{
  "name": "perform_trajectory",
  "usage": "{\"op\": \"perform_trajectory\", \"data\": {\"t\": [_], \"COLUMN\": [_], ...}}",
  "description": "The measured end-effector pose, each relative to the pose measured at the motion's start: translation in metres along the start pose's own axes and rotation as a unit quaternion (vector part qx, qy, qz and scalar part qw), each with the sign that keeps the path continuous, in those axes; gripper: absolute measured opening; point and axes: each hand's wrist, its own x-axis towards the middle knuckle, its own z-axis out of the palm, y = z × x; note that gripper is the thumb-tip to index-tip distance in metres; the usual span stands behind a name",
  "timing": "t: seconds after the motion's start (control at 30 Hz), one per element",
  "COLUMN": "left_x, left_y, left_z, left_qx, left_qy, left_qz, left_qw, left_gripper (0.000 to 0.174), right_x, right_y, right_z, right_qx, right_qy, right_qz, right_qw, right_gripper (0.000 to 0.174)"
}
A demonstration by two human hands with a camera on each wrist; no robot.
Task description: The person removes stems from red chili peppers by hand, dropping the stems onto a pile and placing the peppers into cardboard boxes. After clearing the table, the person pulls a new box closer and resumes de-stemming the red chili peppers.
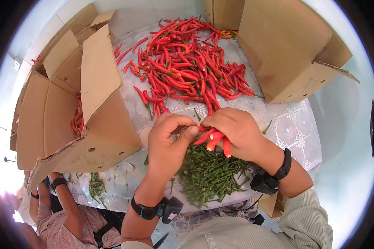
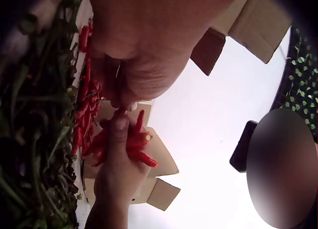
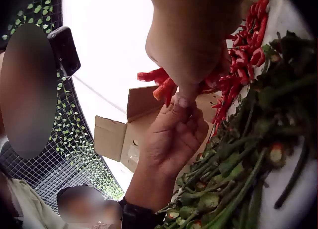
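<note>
My right hand grips several red chili peppers, their pale stemless ends sticking out below the fingers. Close against it, my left hand pinches the end of one chili between thumb and forefinger; the fingertips hide most of that end. In the left wrist view, red chilies poke out around the right hand's thumb. The right wrist view has the left hand meeting the right thumb. Under both hands lies a heap of green chili stems. A large pile of red chilies spreads beyond them.
A cardboard box with red chilies inside stands at left, and another box at back right. A patterned plastic cover lies over the table. Another person's arm reaches in at lower left, near a small stem pile.
</note>
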Motion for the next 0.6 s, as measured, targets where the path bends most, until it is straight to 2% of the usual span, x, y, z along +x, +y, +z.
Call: {"op": "perform_trajectory", "data": {"t": [0.1,0.3,0.4,0.47,0.53,0.6], "left_x": [0.002,0.002,0.003,0.003,0.003,0.003], "left_y": [0.002,0.000,-0.004,-0.001,0.001,0.003], "left_z": [0.001,-0.002,-0.006,-0.007,-0.007,-0.007], "left_qx": [0.041,-0.011,-0.057,-0.097,-0.128,-0.150], "left_qy": [0.053,0.023,-0.006,-0.024,-0.039,-0.052], "left_qz": [0.069,0.015,0.014,0.000,-0.016,-0.034], "left_qw": [0.995,1.000,0.998,0.995,0.991,0.987], "left_gripper": [0.013,0.012,0.008,0.007,0.007,0.007], "right_x": [0.001,-0.001,0.003,0.003,0.001,0.000], "right_y": [-0.005,-0.003,-0.006,-0.007,-0.004,0.006], "right_z": [0.001,0.002,-0.005,-0.012,-0.014,-0.012], "right_qx": [-0.016,0.111,0.184,0.269,0.316,0.326], "right_qy": [-0.012,-0.070,-0.070,-0.111,-0.115,-0.083], "right_qz": [0.012,0.095,0.100,0.172,0.191,0.160], "right_qw": [1.000,0.987,0.975,0.941,0.922,0.928], "right_gripper": [0.035,0.035,0.032,0.027,0.023,0.019]}}
